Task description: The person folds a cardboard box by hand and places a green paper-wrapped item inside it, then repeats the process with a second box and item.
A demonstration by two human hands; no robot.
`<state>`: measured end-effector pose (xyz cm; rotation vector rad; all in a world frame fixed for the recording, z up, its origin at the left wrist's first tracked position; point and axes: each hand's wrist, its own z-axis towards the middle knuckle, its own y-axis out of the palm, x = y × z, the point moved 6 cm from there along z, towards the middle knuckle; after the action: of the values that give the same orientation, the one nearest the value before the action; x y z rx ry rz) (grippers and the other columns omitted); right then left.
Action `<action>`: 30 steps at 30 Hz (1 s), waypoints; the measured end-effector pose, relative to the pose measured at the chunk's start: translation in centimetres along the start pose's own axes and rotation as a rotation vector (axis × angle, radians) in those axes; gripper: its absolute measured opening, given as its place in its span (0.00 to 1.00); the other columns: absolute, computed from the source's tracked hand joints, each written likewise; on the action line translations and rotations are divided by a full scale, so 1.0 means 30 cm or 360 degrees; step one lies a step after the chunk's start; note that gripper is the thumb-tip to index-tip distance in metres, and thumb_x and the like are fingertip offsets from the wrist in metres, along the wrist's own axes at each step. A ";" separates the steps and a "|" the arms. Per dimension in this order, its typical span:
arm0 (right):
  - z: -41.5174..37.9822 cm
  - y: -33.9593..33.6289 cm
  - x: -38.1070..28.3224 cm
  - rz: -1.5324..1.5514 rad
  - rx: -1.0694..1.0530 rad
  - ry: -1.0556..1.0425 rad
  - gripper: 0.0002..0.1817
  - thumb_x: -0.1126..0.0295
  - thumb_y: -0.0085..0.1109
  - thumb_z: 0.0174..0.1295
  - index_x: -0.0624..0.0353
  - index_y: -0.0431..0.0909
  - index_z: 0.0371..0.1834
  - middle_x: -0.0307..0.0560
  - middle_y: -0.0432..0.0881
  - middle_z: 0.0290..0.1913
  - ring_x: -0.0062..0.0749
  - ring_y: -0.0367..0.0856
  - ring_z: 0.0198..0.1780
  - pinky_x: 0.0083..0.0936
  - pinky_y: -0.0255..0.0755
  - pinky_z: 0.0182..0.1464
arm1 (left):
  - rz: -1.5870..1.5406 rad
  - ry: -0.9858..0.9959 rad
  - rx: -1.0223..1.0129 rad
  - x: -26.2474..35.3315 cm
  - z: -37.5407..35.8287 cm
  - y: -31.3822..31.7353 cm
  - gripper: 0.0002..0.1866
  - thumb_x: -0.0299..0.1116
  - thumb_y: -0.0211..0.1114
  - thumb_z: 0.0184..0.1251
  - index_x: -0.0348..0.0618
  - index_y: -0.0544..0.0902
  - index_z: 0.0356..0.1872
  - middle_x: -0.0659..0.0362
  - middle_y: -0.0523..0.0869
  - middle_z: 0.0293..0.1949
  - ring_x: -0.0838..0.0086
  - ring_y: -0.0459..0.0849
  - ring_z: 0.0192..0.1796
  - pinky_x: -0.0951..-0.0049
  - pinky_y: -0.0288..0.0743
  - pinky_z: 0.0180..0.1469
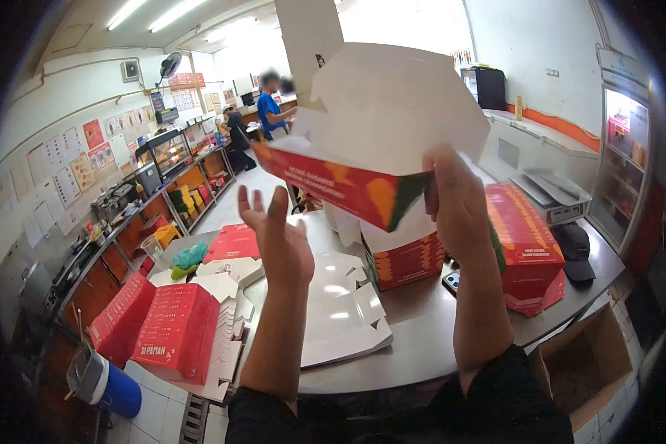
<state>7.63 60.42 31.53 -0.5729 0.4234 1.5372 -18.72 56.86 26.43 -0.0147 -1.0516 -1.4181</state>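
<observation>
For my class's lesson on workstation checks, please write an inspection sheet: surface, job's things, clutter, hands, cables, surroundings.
Surface: metal table, shiny, partly covered by white card.
Job's things: open box held above the table, white inside, red and green outside; red left stack and right stack.
Clutter: phone, dark cap, green cloth.
Hands: right hand grips the box; left hand is open, holding nothing.
Cables: nothing seen on the table.
Surroundings: fridge; carton and blue bucket on the floor; people in the background.
</observation>
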 end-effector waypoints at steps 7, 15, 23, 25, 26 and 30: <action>-0.004 0.044 0.044 0.0163 -0.0123 -0.0208 0.33 0.43 0.37 0.86 0.65 0.78 0.40 0.43 0.77 0.27 0.22 0.73 0.32 0.25 0.72 0.39 | -0.0574 0.0045 -0.0786 -0.026 -0.001 0.030 0.47 0.64 0.64 0.74 0.49 0.55 0.83 0.51 0.66 0.79 0.46 0.65 0.80 0.29 0.63 0.73; 0.012 0.077 0.085 0.0240 -0.0184 -0.0103 0.34 0.43 0.37 0.86 0.64 0.77 0.36 0.44 0.77 0.28 0.26 0.76 0.32 0.28 0.72 0.38 | -0.0783 -0.0312 -0.0684 0.086 -0.084 0.121 0.32 0.60 0.54 0.81 0.48 0.73 0.73 0.54 0.82 0.65 0.59 0.84 0.65 0.46 0.82 0.64; 0.025 0.078 0.084 0.0188 -0.0260 -0.0086 0.22 0.55 0.44 0.85 0.61 0.80 0.43 0.38 0.80 0.34 0.18 0.74 0.36 0.19 0.68 0.41 | -0.0304 0.0682 -0.0603 0.095 -0.058 -0.021 0.42 0.50 0.70 0.71 0.51 0.60 0.80 0.58 0.73 0.72 0.64 0.73 0.74 0.54 0.74 0.74; 0.032 0.072 0.076 0.0172 -0.0191 -0.0031 0.22 0.55 0.45 0.85 0.61 0.83 0.47 0.40 0.81 0.34 0.21 0.76 0.36 0.22 0.70 0.41 | -0.0243 0.0669 -0.0492 0.134 -0.068 -0.007 0.59 0.44 0.82 0.59 0.51 0.48 0.84 0.57 0.66 0.76 0.62 0.69 0.77 0.52 0.69 0.77; 0.042 0.056 0.075 0.0100 -0.0142 0.0007 0.22 0.53 0.46 0.85 0.61 0.83 0.49 0.42 0.82 0.33 0.24 0.78 0.36 0.25 0.73 0.42 | -0.0132 0.0731 -0.0445 0.146 -0.064 -0.008 0.65 0.43 0.85 0.54 0.51 0.43 0.85 0.56 0.63 0.78 0.61 0.67 0.79 0.52 0.67 0.79; 0.038 -0.023 0.044 0.0105 0.0132 -0.0131 0.19 0.57 0.50 0.84 0.60 0.83 0.57 0.44 0.84 0.36 0.25 0.80 0.38 0.26 0.76 0.46 | 0.0578 0.1255 -0.0385 0.210 -0.064 0.030 0.76 0.39 0.88 0.45 0.47 0.34 0.86 0.48 0.51 0.83 0.55 0.63 0.81 0.52 0.66 0.78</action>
<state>8.21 62.18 31.72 -0.4338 0.4445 1.5927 -18.11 51.04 29.56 0.1588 -0.2072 -1.0582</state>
